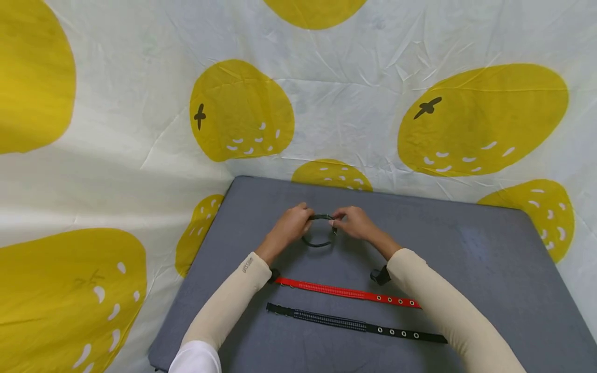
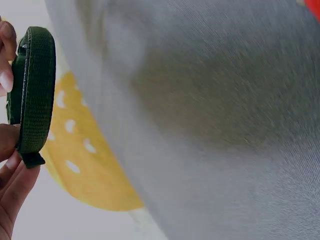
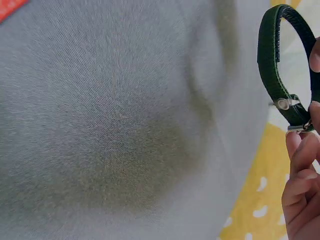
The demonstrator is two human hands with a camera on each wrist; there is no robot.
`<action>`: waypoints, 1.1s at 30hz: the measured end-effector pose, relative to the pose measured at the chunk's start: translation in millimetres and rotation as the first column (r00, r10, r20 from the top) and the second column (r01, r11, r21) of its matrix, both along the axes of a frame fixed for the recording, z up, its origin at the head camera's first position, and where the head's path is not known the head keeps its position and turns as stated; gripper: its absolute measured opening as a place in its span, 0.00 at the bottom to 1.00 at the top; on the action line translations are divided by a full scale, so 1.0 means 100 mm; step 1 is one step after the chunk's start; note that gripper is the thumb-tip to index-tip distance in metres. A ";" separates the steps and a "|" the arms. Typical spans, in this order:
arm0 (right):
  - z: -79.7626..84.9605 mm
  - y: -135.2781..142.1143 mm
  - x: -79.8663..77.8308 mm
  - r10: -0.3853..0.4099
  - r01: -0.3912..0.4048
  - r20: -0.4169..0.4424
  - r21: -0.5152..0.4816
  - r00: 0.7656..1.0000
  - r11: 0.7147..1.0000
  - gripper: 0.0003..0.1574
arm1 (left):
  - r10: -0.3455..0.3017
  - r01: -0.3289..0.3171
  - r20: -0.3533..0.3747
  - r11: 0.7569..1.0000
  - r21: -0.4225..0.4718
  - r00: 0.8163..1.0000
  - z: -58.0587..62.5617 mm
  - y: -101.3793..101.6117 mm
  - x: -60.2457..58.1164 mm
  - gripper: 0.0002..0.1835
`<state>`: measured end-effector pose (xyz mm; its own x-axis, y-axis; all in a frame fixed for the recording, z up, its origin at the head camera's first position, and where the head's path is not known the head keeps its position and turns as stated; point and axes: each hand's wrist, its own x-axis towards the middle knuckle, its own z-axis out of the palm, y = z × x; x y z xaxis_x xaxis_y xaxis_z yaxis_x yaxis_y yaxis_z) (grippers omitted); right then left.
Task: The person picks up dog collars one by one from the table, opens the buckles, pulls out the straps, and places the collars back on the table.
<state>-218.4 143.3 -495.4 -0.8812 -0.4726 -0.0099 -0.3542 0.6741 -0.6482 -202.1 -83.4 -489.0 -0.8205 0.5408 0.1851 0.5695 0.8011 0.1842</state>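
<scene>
A dark green collar [image 1: 317,245], bent into a loop, is held up between both hands over the grey padded table. My left hand [image 1: 292,224] grips its left side. The thumb and fingers of my right hand [image 1: 355,223] pinch the opposite side. From the right wrist, a metal buckle [image 3: 298,128] shows right at the right hand's fingertips, with a ring just above it on the strap. In the left wrist view the woven outer face of the collar [image 2: 39,90] is turned to the camera, fingers along its edge.
Nearer to me on the grey table [image 1: 466,248] lie a red collar [image 1: 331,290] and a black collar [image 1: 331,319], both stretched flat with eyelets at the right. A white cloth with yellow fruit prints [image 1: 345,103] hangs behind and at the left.
</scene>
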 end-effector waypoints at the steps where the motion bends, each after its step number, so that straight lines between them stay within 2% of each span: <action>1: 0.03 0.03 0.03 0.008 -0.008 -0.006 -0.019 1.000 1.000 0.14 | -0.012 0.012 -0.021 1.000 0.012 1.000 0.03 0.01 0.04 0.06; 6: 0.22 0.16 0.19 0.053 -0.053 -0.002 -0.095 0.999 0.994 0.13 | -0.061 0.071 -0.122 0.994 0.082 0.991 0.16 0.01 0.24 0.06; 9: 0.34 0.21 0.30 0.063 -0.055 0.060 -0.138 0.996 0.989 0.12 | -0.083 0.102 -0.158 0.988 0.116 0.984 0.26 0.00 0.38 0.07; 14: 0.54 0.28 0.55 0.067 -0.041 0.140 -0.186 0.988 0.982 0.13 | -0.118 0.147 -0.214 0.981 0.124 0.970 0.44 0.01 0.61 0.08; 17: 0.61 0.32 0.73 0.043 -0.012 0.159 -0.193 0.986 0.981 0.13 | -0.150 0.178 -0.217 0.977 0.118 0.965 0.52 0.05 0.75 0.08; 20: 0.65 0.37 0.92 0.010 0.024 0.158 -0.211 0.987 0.977 0.12 | -0.181 0.202 -0.183 0.975 0.098 0.966 0.58 0.09 0.86 0.09; 23: 0.67 0.38 1.08 -0.005 0.028 0.105 -0.221 0.994 0.975 0.08 | -0.200 0.215 -0.162 0.973 0.081 0.966 0.61 0.11 0.96 0.11; 27: 0.70 0.37 1.22 0.017 -0.027 -0.048 -0.203 0.999 0.979 0.04 | -0.224 0.249 -0.198 0.962 0.115 0.954 0.67 0.12 1.06 0.12; 30: 0.74 0.34 1.30 0.039 -0.071 -0.168 -0.187 0.985 0.980 0.08 | -0.245 0.291 -0.243 0.941 0.174 0.939 0.69 0.13 1.11 0.13; 33: 0.77 0.30 1.35 0.069 -0.122 -0.272 -0.181 0.960 0.976 0.11 | -0.257 0.318 -0.268 0.923 0.218 0.929 0.69 0.14 1.16 0.14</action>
<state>-83.1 173.5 -418.3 -0.7908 -0.5243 0.3160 -0.5861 0.4996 -0.6379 -86.1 -69.0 -420.0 -0.5548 0.6564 0.5112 0.8187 0.5402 0.1949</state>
